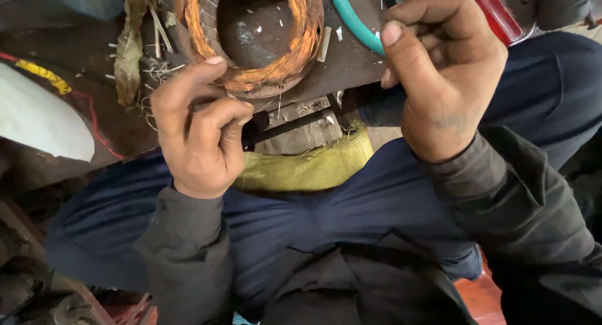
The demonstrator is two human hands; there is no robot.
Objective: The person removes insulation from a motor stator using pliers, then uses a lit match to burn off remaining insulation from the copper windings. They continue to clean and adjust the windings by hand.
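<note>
While I hold both fists up over my lap, the left hand (200, 133) is clenched just beside the copper coil (251, 36) on the bench (351, 61); the right hand (439, 80) is clenched too, though what it pinches I cannot tell. The winding looks laid in, with loose scraps yet to tidy.

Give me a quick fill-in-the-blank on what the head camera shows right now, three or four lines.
1. The ring-shaped copper coil lies on the dark board, wound from wire of a ____ colour.
2. The left hand is closed in front of the coil's ____ edge.
3. Just left of the right hand lies a curved tool handle coloured ____.
4. Between the knees, under the board, sits a bundle of ____ cloth.

Missing words: copper-orange; lower; teal; yellow
</note>
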